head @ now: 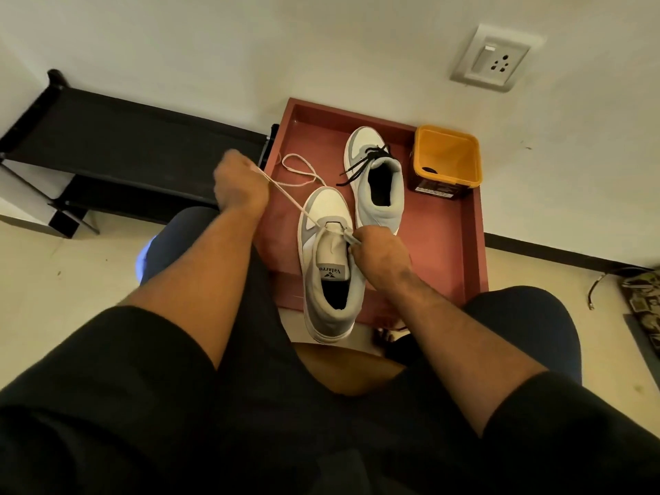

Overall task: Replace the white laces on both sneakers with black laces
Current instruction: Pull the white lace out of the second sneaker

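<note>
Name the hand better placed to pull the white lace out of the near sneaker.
Left. The left hand already grips the taut white lace well away from the near sneaker; the right hand is busy pinching at the eyelets.

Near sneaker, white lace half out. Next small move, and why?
Probably keep drawing the white lace leftward with the left hand until it clears the eyelets. It runs taut to the near grey-and-white sneaker, which the right hand steadies; the far sneaker already carries a black lace.
</note>
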Motion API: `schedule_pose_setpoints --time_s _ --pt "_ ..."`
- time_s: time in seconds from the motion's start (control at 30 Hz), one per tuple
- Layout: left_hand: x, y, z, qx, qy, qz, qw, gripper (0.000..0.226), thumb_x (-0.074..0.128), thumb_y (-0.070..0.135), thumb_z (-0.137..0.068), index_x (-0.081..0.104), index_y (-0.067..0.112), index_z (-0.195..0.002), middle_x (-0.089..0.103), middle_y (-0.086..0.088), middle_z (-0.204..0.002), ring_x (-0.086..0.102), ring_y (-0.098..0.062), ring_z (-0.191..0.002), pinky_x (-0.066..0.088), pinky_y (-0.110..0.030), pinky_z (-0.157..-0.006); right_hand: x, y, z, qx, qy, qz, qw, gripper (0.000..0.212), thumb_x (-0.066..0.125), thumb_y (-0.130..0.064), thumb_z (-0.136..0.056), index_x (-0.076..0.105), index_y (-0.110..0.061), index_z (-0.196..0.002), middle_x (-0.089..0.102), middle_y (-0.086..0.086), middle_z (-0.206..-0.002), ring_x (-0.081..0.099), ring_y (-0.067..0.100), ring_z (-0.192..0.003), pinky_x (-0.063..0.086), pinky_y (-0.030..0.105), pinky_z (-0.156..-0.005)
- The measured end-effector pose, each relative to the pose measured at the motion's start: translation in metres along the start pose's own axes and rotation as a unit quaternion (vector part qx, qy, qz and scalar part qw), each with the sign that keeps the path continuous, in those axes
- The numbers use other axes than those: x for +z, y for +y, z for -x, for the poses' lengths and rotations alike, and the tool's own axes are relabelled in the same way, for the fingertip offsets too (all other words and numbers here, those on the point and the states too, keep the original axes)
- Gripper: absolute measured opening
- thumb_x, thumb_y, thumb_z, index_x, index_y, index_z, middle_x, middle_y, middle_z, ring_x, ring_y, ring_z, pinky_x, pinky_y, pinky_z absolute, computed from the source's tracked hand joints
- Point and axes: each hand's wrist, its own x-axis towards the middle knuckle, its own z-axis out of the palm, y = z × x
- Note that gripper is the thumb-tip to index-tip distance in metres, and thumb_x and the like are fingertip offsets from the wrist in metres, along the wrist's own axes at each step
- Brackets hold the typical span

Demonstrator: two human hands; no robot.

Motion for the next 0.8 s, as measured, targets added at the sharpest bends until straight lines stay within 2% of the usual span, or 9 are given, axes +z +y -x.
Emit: schedule_pose_setpoints --time_s 0.1,0.17,0.23,0.27,0.37,0.47,0.57,0.67,0.8 --pt "-0.015 -0.001 -0.014 -0.044 0.114 0.144 0.982 0.018 0.051 0.003 -0.093 0.058 0.010 -0.107 0.047 -0.003 -0.119 0.055 -0.010 -0.087 0.053 -0.025 -0.083 0.002 0.002 0.001 0.003 0.001 -0.011 1.000 0.020 0.049 -0.015 -0.092 0.067 -0.011 -0.102 0.067 0.009 -0.098 0.063 0.029 -0.088 0.047 0.032 -0.068" --pt "-0.014 0.000 -0.004 0.024 0.126 0.151 0.980 0.025 0.054 0.001 -0.091 0.056 0.011 -0.113 0.038 -0.007 -0.137 0.051 -0.004 -0.093 0.051 -0.020 -0.088 0.003 0.000 0.002 0.000 0.005 -0.022 1.000 0.021 0.049 -0.016 -0.093 0.068 -0.012 -0.102 0.067 0.007 -0.096 0.064 0.027 -0.087 0.046 0.030 -0.067" --pt "-0.002 0.002 0.012 0.115 0.048 0.092 0.988 0.039 0.056 -0.001 -0.088 0.054 0.017 -0.123 0.037 -0.005 -0.145 0.048 -0.004 -0.107 0.045 -0.019 -0.089 0.005 -0.001 0.002 -0.001 0.010 -0.037 0.999 0.021 0.048 -0.015 -0.092 0.067 -0.012 -0.098 0.067 0.006 -0.093 0.064 0.027 -0.084 0.047 0.031 -0.066" --pt "0.007 0.000 0.019 0.147 -0.037 0.055 0.987 0.044 0.056 -0.002 -0.087 0.055 0.018 -0.126 0.046 -0.004 -0.139 0.051 -0.007 -0.110 0.044 -0.021 -0.087 0.005 -0.001 0.002 0.000 0.011 -0.042 0.999 0.021 0.047 -0.015 -0.091 0.067 -0.012 -0.096 0.067 0.006 -0.091 0.063 0.026 -0.081 0.047 0.031 -0.064" --pt "0.034 -0.008 0.042 0.162 -0.292 -0.095 0.938 0.044 0.059 0.003 -0.088 0.057 0.015 -0.130 0.060 -0.011 -0.126 0.058 -0.026 -0.113 0.048 -0.034 -0.094 0.006 -0.001 0.002 -0.001 0.012 -0.038 0.999 0.020 0.048 -0.016 -0.092 0.067 -0.012 -0.095 0.067 0.007 -0.090 0.059 0.024 -0.075 0.046 0.031 -0.064" --pt "0.039 -0.007 0.050 0.166 -0.323 -0.221 0.905 0.024 0.062 0.013 -0.091 0.067 0.007 -0.114 0.067 -0.014 -0.112 0.063 -0.030 -0.102 0.052 -0.042 -0.092 0.005 -0.001 0.002 -0.003 0.011 -0.029 1.000 0.017 0.049 -0.016 -0.092 0.066 -0.013 -0.094 0.066 0.007 -0.090 0.054 0.022 -0.073 0.041 0.030 -0.064" --pt "0.034 -0.004 0.042 0.156 -0.282 -0.157 0.934 0.011 0.065 0.013 -0.089 0.072 0.005 -0.091 0.070 -0.009 -0.088 0.065 -0.023 -0.081 0.054 -0.033 -0.073 0.005 -0.001 0.002 -0.002 0.009 -0.028 1.000 0.018 0.049 -0.016 -0.092 0.066 -0.013 -0.094 0.066 0.007 -0.090 0.053 0.022 -0.072 0.040 0.029 -0.063" --pt "0.022 -0.002 0.031 0.052 -0.116 0.062 0.990 0.012 0.059 0.008 -0.091 0.070 0.013 -0.090 0.066 -0.002 -0.089 0.065 -0.018 -0.083 0.055 -0.031 -0.074 0.006 0.001 0.003 0.005 0.013 -0.024 1.000 0.020 0.048 -0.017 -0.092 0.067 -0.012 -0.094 0.066 0.008 -0.089 0.053 0.024 -0.071 0.043 0.030 -0.063" --pt "-0.003 0.004 0.011 -0.029 0.128 0.353 0.926 0.022 0.051 0.009 -0.094 0.053 0.028 -0.084 0.061 -0.002 -0.094 0.066 -0.021 -0.087 0.058 -0.038 -0.077 0.006 0.004 0.005 0.011 0.016 -0.018 1.000 0.020 0.048 -0.016 -0.093 0.067 -0.013 -0.093 0.065 0.008 -0.087 0.056 0.025 -0.072 0.043 0.030 -0.063"
